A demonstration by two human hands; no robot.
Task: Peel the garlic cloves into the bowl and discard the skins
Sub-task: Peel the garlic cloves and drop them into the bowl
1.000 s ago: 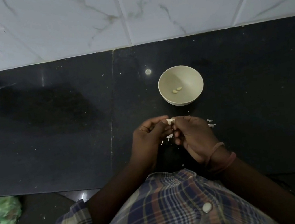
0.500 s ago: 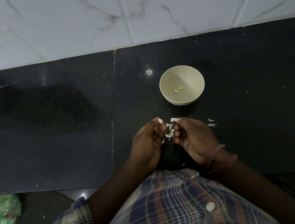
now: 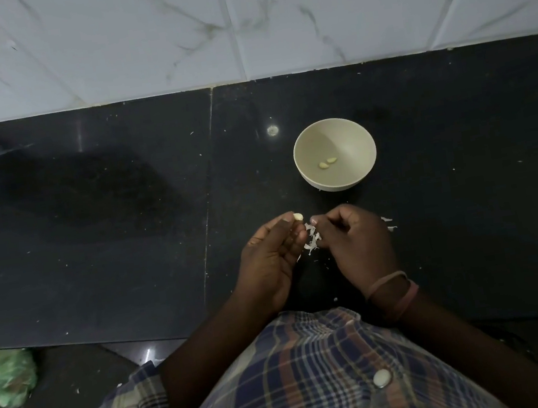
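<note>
Two peeled cloves (image 3: 327,162) already in the bowl (image 3: 338,180), third clove (image 3: 298,216) bare and pinched in my left hand (image 3: 274,261) – right hand (image 3: 356,243) pinching loose skins (image 3: 311,240) – drop-in and skin cleanup left.

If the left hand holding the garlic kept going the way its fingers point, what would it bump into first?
Probably the right hand: the left hand points its fingertips and peeled clove across the small gap at it. The bowl sits farther back, though depth is unclear.

no readable text, labels, brands or numbers anywhere.
</note>
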